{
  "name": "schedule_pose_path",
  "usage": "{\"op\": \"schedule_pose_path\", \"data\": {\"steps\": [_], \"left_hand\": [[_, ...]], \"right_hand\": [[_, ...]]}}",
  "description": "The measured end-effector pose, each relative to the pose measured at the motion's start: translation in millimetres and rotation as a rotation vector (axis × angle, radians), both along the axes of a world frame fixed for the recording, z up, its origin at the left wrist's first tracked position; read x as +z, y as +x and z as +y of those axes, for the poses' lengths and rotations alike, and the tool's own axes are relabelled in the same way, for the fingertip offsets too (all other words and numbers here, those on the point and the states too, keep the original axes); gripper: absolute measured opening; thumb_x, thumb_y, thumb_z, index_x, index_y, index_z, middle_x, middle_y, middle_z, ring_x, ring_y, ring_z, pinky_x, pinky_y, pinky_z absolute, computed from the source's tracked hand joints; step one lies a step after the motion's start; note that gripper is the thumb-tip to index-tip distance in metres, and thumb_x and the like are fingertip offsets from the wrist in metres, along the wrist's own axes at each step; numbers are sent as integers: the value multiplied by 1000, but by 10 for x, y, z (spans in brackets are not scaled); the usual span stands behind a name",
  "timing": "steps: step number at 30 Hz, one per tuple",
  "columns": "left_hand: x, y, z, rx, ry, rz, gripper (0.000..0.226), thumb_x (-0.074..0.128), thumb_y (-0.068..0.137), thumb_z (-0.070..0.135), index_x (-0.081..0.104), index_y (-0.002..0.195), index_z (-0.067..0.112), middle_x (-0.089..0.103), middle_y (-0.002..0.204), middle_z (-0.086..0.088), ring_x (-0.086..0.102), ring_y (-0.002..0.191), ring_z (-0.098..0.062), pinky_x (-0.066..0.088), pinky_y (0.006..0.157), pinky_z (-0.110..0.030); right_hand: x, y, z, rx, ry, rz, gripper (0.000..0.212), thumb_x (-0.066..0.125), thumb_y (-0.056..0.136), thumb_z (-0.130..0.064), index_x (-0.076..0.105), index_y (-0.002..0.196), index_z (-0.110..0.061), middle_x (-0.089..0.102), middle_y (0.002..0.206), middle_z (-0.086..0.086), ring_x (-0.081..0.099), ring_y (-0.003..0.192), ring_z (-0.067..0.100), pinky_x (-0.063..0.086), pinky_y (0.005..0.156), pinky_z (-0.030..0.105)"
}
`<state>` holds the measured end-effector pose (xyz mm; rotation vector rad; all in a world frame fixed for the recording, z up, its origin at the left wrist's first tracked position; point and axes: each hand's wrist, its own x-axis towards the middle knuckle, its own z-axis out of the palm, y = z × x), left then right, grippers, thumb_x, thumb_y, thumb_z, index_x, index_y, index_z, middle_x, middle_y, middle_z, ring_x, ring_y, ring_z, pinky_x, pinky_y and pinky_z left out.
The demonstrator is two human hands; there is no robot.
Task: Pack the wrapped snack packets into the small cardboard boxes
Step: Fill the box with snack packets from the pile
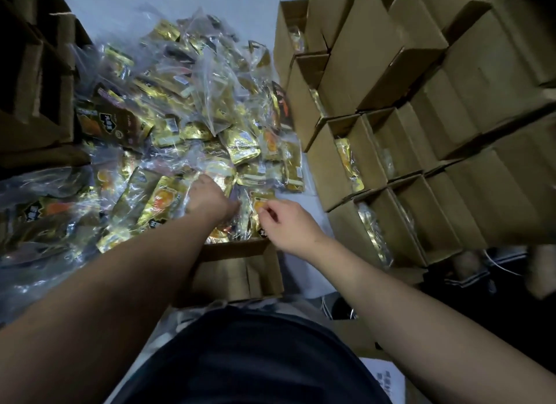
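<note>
A big heap of gold and brown snack packets in clear wrap (180, 118) covers the white surface ahead. My left hand (207, 200) reaches into the near edge of the heap, its fingers buried among packets, so its grip is hidden. My right hand (285, 223) hovers just right of it with fingers curled, pinching the edge of a gold packet with an orange picture (255, 206). A small open cardboard box (237, 271) stands right below both hands, against my body.
Rows of small open cardboard boxes (406, 217) stand on the right, several with a gold packet inside. More stacked boxes (451, 57) rise behind them. Dark cardboard boxes (33, 88) stand at the left. A flat carton (358, 337) lies at lower right.
</note>
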<state>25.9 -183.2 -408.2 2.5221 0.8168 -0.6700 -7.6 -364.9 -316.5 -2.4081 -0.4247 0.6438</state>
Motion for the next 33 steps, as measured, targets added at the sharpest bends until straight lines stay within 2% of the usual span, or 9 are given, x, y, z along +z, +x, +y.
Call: {"op": "schedule_pose_path", "data": {"steps": [6, 11, 14, 18, 21, 23, 28, 30, 33], "left_hand": [[24, 0, 121, 3, 17, -54, 95, 79, 75, 48, 31, 141, 0, 52, 130, -19, 57, 114, -36, 55, 90, -44], [409, -148, 314, 170, -312, -173, 29, 76, 80, 40, 51, 81, 25, 69, 74, -7, 70, 62, -19, 61, 58, -37], [770, -312, 422, 236, -468, -279, 16, 71, 81, 32, 59, 84, 23, 70, 75, -3, 70, 62, -18, 60, 57, -34], [1291, -478, 487, 324, -708, -464, 11, 62, 88, 27, 64, 94, 18, 69, 70, -1, 64, 50, -5, 47, 44, -20], [1620, -541, 478, 287, -786, -585, 11, 61, 91, 33, 65, 99, 26, 71, 72, 6, 64, 53, 0, 45, 43, -15], [1756, -570, 447, 238, -823, -649, 15, 62, 93, 37, 64, 100, 24, 69, 76, 2, 66, 57, -4, 49, 48, -19], [1815, -593, 456, 2, -458, -651, 62, 45, 87, 70, 61, 127, 26, 43, 120, 6, 48, 110, -9, 39, 98, -26], [1849, -591, 519, 30, -407, -706, 74, 31, 83, 77, 62, 129, 29, 44, 121, 9, 45, 110, -3, 36, 97, -24], [1679, -658, 669, 11, -389, -688, 49, 31, 91, 67, 62, 117, 38, 61, 115, 8, 52, 95, 6, 41, 77, -19]], "right_hand": [[2, 27, -46, -23, 22, 53, 33, 44, 102, -34, 57, 78, -13, 54, 71, -3, 54, 70, 19, 44, 64, 37], [23, 164, 140, -125, 70, 114, 33, 45, 101, -34, 61, 86, -11, 64, 79, 5, 59, 74, 22, 48, 68, 38], [77, 297, 374, -284, 181, 237, 26, 48, 100, -44, 63, 94, -24, 67, 88, -2, 63, 81, 17, 50, 68, 30], [315, 457, 751, -450, 586, 662, 41, 57, 80, -69, 59, 100, -33, 64, 108, 1, 61, 100, 20, 49, 97, 44], [530, 528, 952, -383, 877, 863, 70, 58, 74, -71, 64, 126, -24, 68, 115, 10, 67, 98, 25, 51, 94, 47], [656, 513, 1058, -339, 986, 898, 60, 63, 79, -63, 74, 113, -15, 71, 113, 15, 69, 102, 29, 53, 96, 49], [861, 508, 1097, -300, 1030, 958, 44, 65, 84, -51, 78, 92, -10, 72, 94, 12, 70, 85, 27, 56, 83, 40], [906, 560, 1003, -324, 1051, 943, 46, 60, 88, -49, 74, 102, -8, 70, 97, 13, 66, 84, 28, 55, 81, 39], [935, 614, 794, -292, 1034, 880, 50, 60, 89, -46, 69, 115, -5, 70, 103, 14, 63, 79, 25, 53, 76, 37]]}}
